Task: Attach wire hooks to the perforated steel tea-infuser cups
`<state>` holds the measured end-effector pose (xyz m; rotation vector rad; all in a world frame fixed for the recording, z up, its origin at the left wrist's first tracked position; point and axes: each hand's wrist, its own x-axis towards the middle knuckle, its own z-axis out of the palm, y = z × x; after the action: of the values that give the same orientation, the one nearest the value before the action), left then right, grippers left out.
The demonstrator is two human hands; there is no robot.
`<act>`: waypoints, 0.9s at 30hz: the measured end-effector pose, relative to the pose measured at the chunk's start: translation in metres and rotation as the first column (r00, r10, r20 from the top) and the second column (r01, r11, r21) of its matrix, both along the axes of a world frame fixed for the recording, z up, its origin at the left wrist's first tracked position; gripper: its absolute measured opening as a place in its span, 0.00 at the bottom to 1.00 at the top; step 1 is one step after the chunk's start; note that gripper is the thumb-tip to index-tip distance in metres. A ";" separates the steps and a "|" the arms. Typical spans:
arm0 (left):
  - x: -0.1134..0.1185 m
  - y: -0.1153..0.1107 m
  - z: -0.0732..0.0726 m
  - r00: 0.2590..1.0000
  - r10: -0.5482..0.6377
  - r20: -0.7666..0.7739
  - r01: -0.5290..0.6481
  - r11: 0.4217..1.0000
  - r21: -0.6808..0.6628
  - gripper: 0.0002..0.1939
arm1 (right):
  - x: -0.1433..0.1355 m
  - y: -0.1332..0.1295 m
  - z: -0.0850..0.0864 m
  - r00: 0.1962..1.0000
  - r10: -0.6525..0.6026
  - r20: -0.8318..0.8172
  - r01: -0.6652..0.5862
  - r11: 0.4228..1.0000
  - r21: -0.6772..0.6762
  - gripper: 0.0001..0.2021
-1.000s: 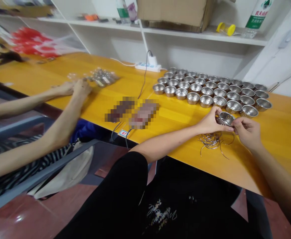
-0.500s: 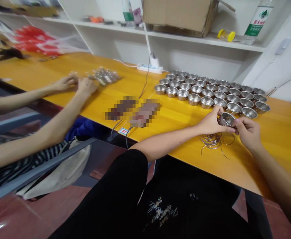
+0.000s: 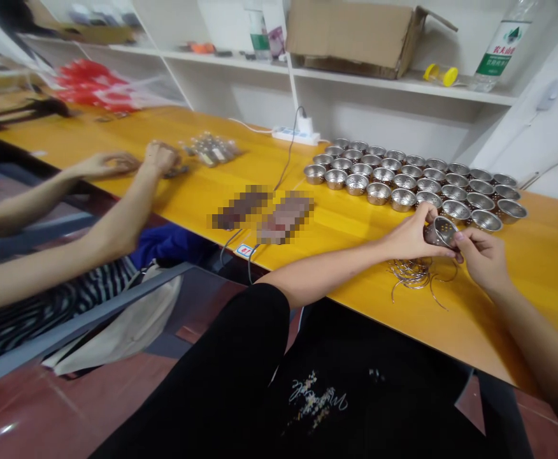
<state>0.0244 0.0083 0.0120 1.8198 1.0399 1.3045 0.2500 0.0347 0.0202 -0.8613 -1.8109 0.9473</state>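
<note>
My left hand is closed around a small perforated metal strainer cup, thumb and fingers on opposite sides of it. The cup is held tilted above the table. At its right rim my right hand is closed in a pinch, fingertips against the edge. Whether a thin wire is also between those fingertips is too small to tell. Below my hands lies a loose pile of curved metal wires. Just behind them, rows of similar strainer cups stand with their open tops up.
A co-worker's hands are at the left, beside a heap of small metal parts. Two pixelated objects lie mid-table with cables. A power strip sits at the back, below a shelf holding a cardboard box and bottles.
The view has shifted slightly, moving the scene rightward. The cup in my hands has tilted a little. The co-worker's two hands have moved apart.
</note>
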 end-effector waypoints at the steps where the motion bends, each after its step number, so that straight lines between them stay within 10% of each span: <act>1: 0.000 0.000 0.000 1.000 -0.004 0.011 0.004 1.000 -0.001 0.41 | 0.000 0.001 0.000 1.000 -0.001 0.002 0.001 1.000 0.000 0.34; 27: -0.005 -0.005 0.005 0.986 -0.037 -0.163 0.041 0.999 0.020 0.44 | -0.008 0.001 -0.001 0.999 0.028 0.033 -0.027 0.999 -0.025 0.34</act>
<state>0.0194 0.0037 0.0168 1.9813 1.0731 1.1647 0.2419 0.0355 0.0188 -0.8743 -1.8473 0.9798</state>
